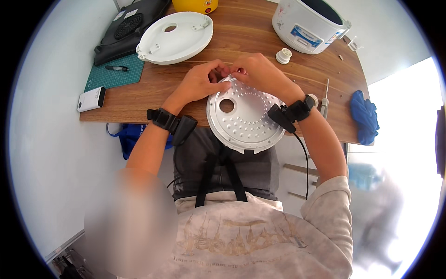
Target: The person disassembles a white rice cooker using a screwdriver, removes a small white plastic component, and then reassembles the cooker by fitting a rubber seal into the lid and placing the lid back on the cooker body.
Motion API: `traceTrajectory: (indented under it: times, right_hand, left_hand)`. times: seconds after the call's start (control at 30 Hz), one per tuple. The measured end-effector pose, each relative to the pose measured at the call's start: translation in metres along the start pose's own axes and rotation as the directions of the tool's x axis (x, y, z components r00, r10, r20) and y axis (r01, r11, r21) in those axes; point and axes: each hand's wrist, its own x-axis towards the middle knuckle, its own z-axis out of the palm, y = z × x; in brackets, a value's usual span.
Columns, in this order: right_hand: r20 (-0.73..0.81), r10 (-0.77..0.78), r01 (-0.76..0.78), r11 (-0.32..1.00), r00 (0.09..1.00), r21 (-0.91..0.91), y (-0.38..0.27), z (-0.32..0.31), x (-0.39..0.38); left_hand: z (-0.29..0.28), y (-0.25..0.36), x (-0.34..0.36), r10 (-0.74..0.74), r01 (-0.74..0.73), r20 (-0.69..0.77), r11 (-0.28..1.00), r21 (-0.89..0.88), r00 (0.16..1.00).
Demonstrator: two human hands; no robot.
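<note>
A round silver metal inner lid (246,125), dimpled and with one round hole, tilts over the near table edge above my lap. My left hand (202,81) is closed at its far rim, the thumb along the edge and the fingers curled. Beside it, my right hand (262,74) pinches at the same rim with bent fingers. Whether a small part sits between the fingertips is hidden. The white plastic outer cover (186,44), with a round hole, lies beyond my left hand. A white round cap (284,56) stands beyond my right hand.
The white rice cooker body (297,35) stands far right. A screwdriver (324,102), small loose parts and a blue cloth (364,116) lie at right. Left are a black appliance (127,30), green cutting mat (104,76), pen (117,68) and white power bank (88,99).
</note>
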Motion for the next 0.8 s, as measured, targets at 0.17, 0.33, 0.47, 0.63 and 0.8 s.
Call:
traceTrajectory:
  times: [0.17, 0.33, 0.47, 0.63, 0.8]
  right_hand:
    - [-0.026, -0.014, 0.015, 0.998, 1.000, 0.055, 0.003, -0.001, -0.003]
    - [-0.056, -0.071, 0.074, 0.996, 0.996, 0.044, 0.008, 0.002, -0.005]
    - [-0.028, 0.056, -0.053, 0.992, 0.998, 0.112, -0.002, -0.004, -0.004]
    - [-0.065, 0.054, -0.049, 0.996, 0.996, 0.071, 0.005, -0.003, -0.005]
    - [-0.056, 0.064, -0.059, 0.995, 0.996, 0.080, 0.006, -0.006, -0.009]
  left_hand:
    - [0.000, 0.002, 0.001, 0.011, -0.011, -0.002, 1.000, -0.010, 1.000]
    - [0.000, 0.005, 0.001, -0.004, 0.004, 0.009, 1.000, -0.001, 1.000]
    - [0.002, 0.002, -0.001, 0.001, -0.001, 0.001, 1.000, -0.018, 1.000]
    - [0.002, 0.001, 0.000, 0.015, -0.015, -0.010, 1.000, -0.019, 1.000]
    - [0.004, -0.002, 0.003, 0.024, -0.025, -0.035, 1.000, -0.019, 0.999]
